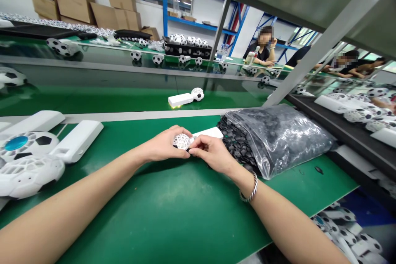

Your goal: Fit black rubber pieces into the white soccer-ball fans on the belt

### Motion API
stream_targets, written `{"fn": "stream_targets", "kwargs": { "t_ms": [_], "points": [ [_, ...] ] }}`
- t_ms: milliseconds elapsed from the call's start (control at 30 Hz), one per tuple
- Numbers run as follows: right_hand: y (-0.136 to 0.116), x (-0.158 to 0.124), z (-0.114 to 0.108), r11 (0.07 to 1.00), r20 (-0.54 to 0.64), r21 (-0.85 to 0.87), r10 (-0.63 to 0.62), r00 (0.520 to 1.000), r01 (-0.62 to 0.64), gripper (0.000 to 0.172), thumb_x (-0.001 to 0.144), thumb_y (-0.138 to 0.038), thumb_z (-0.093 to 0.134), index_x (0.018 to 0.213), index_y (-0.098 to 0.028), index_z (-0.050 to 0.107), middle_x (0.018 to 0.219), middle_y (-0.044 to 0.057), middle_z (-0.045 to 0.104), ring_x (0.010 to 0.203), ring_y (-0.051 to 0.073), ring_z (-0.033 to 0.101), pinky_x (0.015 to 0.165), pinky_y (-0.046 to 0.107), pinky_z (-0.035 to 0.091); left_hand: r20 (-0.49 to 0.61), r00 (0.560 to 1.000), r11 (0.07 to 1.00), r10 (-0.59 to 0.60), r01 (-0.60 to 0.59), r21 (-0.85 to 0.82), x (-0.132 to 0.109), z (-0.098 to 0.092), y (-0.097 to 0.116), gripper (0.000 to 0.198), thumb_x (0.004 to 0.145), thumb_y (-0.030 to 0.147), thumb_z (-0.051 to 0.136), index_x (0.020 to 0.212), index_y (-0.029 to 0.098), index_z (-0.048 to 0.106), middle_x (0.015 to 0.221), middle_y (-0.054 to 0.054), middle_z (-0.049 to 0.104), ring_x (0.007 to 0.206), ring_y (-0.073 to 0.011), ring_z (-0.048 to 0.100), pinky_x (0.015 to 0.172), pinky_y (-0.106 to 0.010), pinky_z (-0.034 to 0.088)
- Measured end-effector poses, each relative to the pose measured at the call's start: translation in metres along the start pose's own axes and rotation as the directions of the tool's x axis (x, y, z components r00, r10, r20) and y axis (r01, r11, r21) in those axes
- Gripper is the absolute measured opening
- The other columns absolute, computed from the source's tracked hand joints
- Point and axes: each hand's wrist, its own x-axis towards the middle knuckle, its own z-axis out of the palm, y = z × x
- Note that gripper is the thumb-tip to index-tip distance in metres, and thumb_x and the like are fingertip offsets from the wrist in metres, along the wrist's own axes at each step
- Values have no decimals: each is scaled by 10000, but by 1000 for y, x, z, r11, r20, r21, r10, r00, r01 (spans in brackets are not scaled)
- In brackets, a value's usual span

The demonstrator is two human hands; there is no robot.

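My left hand (162, 144) is wrapped round the ball-shaped head of a white handheld fan (182, 142) with a football pattern and an openwork grille. The fan's white handle points away to the right, behind my right hand (213, 154). Thumb and forefinger of that hand pinch at the head's lower right edge, where a small black piece shows in part. Just right of the handle, a clear plastic bag (278, 140) lies on its side, its mouth towards my hands, full of small black patches (236, 140).
Several similar fans (31, 165) lie at the left of the green table (173, 214). Another fan (182, 99) lies on the green conveyor belt (123, 97) beyond. A metal post (309, 49) and a dark rack (340, 123) of fans stand right. People (264, 47) sit across.
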Motion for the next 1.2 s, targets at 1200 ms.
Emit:
{"fn": "stream_targets", "kwargs": {
  "t_ms": [1200],
  "points": [
    [0,0,-35,830,-52,-507,-298,953,232,159,836,-353,460,792,-227,547,780,23,585,658,146,540,580,263,444,-744,520,847,-419,519,-114,105,-128,-28,872,572,440,725,1278,155,300,1369,-205,280,1243,-369,283,933,-451,325]
  ]
}}
